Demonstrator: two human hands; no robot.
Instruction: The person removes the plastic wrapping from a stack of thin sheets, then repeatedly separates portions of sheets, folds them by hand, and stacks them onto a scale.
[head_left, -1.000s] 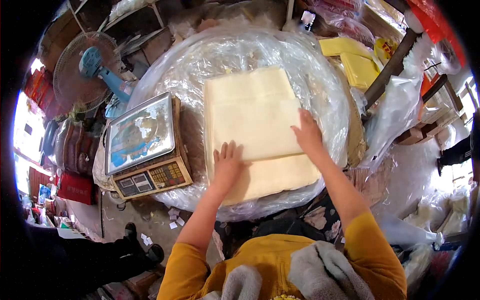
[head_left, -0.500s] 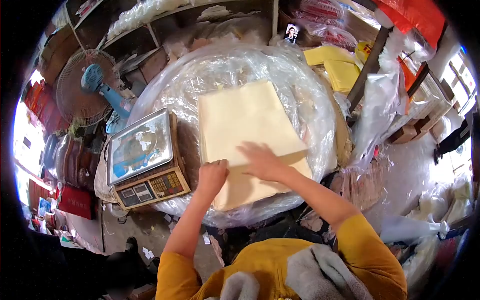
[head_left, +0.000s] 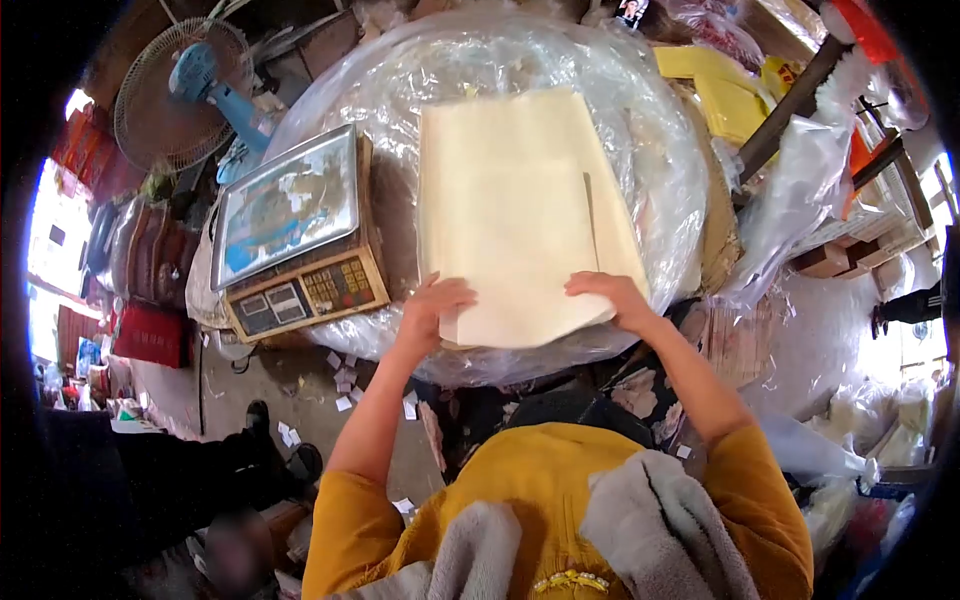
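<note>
Hands bent over the near end of a cream sheet (head_left: 515,250), a person in a mustard-yellow top (head_left: 560,460) grips it at both sides, in the view I follow remotely from the head camera. The left hand (head_left: 440,305) closes on the left edge, its fingertips on the upper face; the right hand (head_left: 612,298) closes on the opposite edge with its fingers pointing inward, though the undersides of both grips are hidden from me. Between them the sheet's near end bows toward the wearer, while its far part lies over wider cream layers (head_left: 510,125), which show beyond its top and along its shadowed right side. All of it lies near the middle of a rounded bench (head_left: 660,150) covered in crinkled clear plastic. Just left of the layers I see a weighing scale (head_left: 305,295), its metal pan (head_left: 290,205) patched with worn blue; behind it stands a blue fan (head_left: 195,75). Yellow packets (head_left: 730,100) lie at the far right, near a hanging plastic bag (head_left: 800,200). A grey cloth (head_left: 650,510) drapes the wearer's front, and white paper scraps (head_left: 288,435) dot the floor (head_left: 225,385) beside another person's dark-clad leg (head_left: 210,465).
</note>
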